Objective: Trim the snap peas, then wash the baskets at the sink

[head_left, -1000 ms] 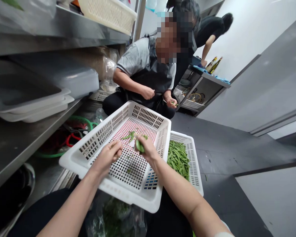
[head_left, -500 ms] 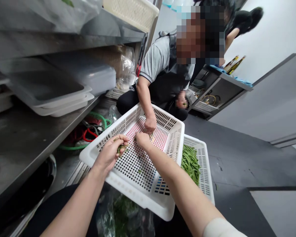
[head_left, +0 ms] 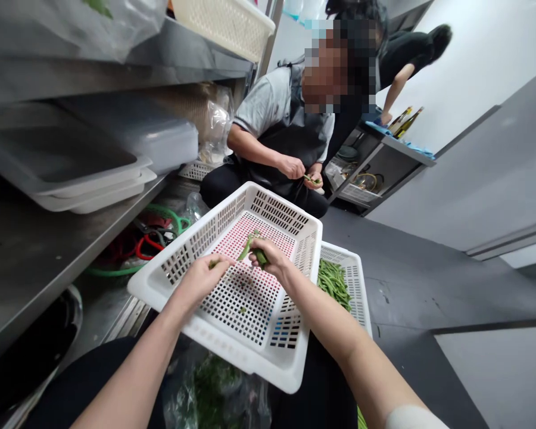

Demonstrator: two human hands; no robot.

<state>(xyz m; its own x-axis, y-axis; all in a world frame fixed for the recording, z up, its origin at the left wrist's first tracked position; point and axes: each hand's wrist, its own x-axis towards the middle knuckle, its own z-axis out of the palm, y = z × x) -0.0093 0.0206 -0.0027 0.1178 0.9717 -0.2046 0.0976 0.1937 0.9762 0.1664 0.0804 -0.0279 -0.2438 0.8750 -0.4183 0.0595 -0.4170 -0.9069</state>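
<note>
Above the white perforated basket [head_left: 261, 372], my right hand [head_left: 272, 257] is closed around green beans [head_left: 245, 248]; one pod sticks out past the fingertips towards my left hand. My left hand [head_left: 204, 279] is pinched closed, with small green bean scraps [head_left: 212, 264] showing between thumb and fingers. The two hands are close together, their fingertips a short gap apart. Few green bits lie on the basket's mesh floor. A second white basket [head_left: 360, 292] stands to the right, partly under the first, and holds many green beans [head_left: 333, 283].
Across the basket a co-worker crouches, both hands [head_left: 301, 171] on a green pod. Another person [head_left: 406, 59] bends over a low counter [head_left: 395, 143] with bottles. A steel shelf [head_left: 111, 238] with pale trays runs along the left. A plastic bag [head_left: 217, 387] of greens lies below the basket.
My right hand has lifted from the basket floor with green beans and come nearer my left hand. The co-worker's hand has left the basket and joined their other hand. The view has shifted slightly.
</note>
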